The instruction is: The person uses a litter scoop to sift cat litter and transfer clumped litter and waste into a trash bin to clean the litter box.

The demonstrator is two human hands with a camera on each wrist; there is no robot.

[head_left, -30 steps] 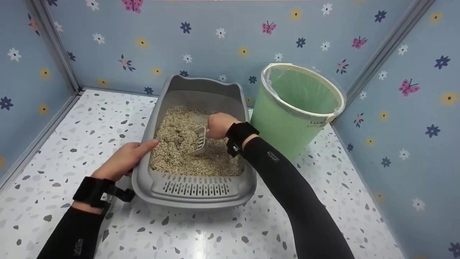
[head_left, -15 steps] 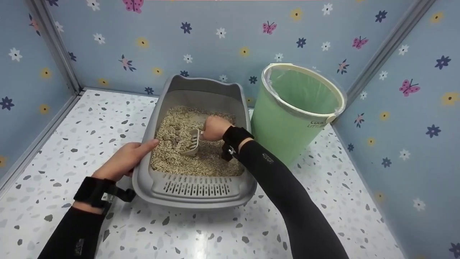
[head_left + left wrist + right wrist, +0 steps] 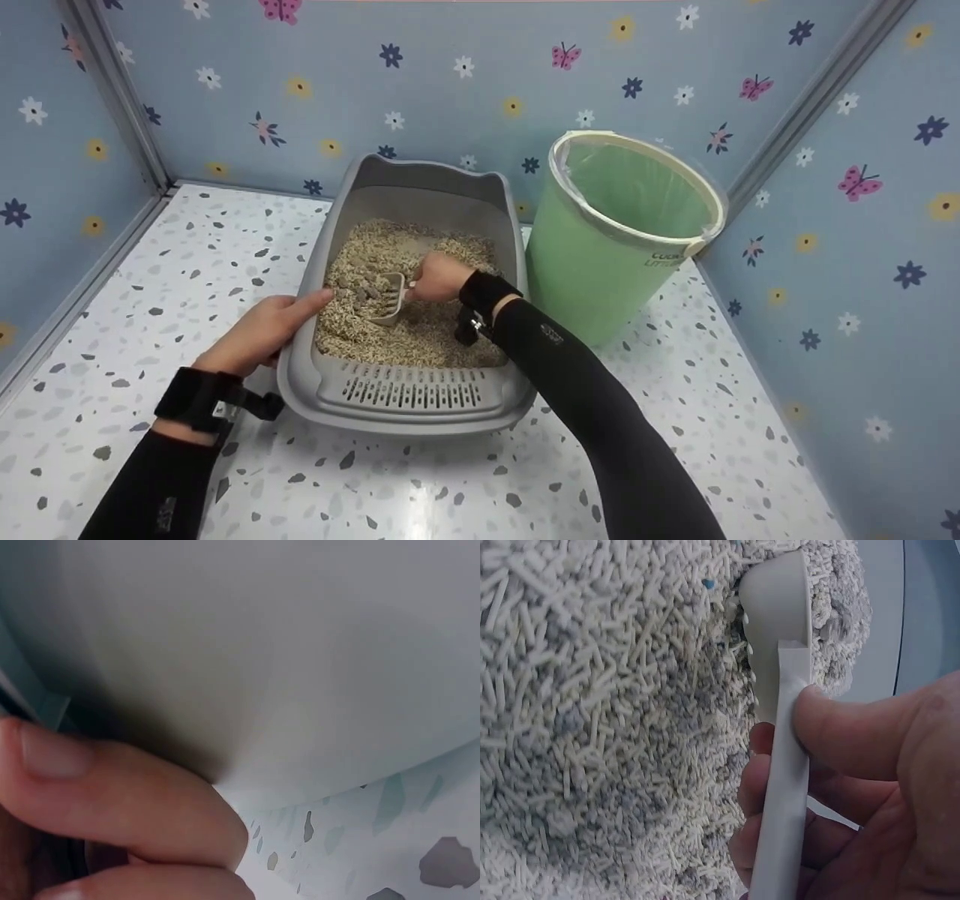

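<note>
A grey litter box (image 3: 420, 421), partly filled with tan pellet litter (image 3: 409, 345), stands on the speckled surface. My left hand (image 3: 259, 334) grips its left rim, thumb over the top; the left wrist view shows curled fingers (image 3: 142, 799) under the rim. Inside the box, my right hand (image 3: 442, 276) holds a pale slotted litter scoop (image 3: 400, 294) by its handle. In the right wrist view the thumb presses along the scoop's handle (image 3: 784, 795), and the scoop's head is tilted on edge in the litter. Greyish clumps (image 3: 361, 289) lie just left of the scoop.
A green bin (image 3: 585, 277) with a clear plastic liner (image 3: 637, 180) stands right of the box, close to its side. Flower-patterned walls (image 3: 450, 97) enclose the back and both sides. White speckled surface (image 3: 360, 487) extends in front of the box.
My right hand has moved left and slightly toward me, pushing the scoop through the litter toward the clumps. The left hand has stayed on the rim.
</note>
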